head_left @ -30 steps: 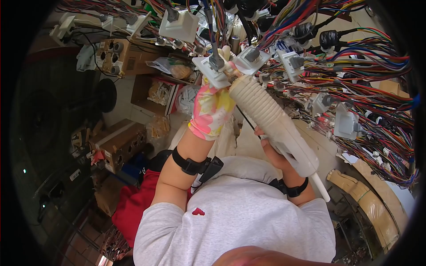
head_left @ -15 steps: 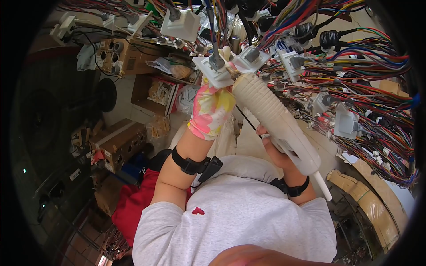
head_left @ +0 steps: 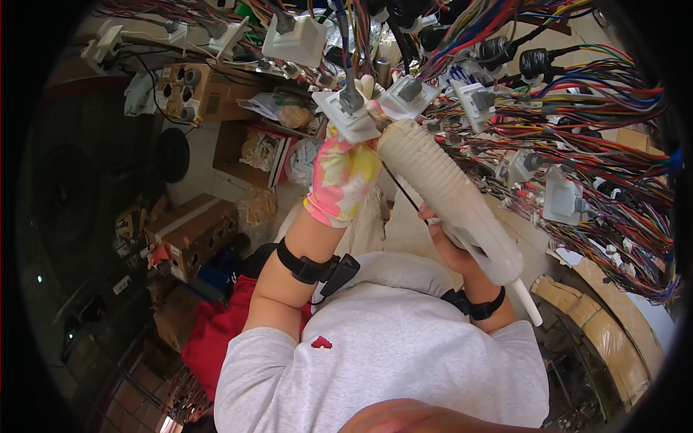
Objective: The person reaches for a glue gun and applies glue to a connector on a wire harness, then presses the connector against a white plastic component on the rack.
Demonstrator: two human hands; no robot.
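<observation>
Amid bundled wires (head_left: 613, 124), the gloved left hand (head_left: 345, 169) clamps a white plate (head_left: 354, 129), seemingly steadying it beside the glue gun (head_left: 449, 191) the right hand (head_left: 449, 250) grips.

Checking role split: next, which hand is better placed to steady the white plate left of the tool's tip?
Left hand, probably: it's close by the white plate; the right hand is lower, at the white tool.

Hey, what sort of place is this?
Probably a wiring workshop: thick bundles of multicoloured wires, square white plastic plates with grey plugs, and a long off-white ribbed, gun-like plastic tool.
</observation>
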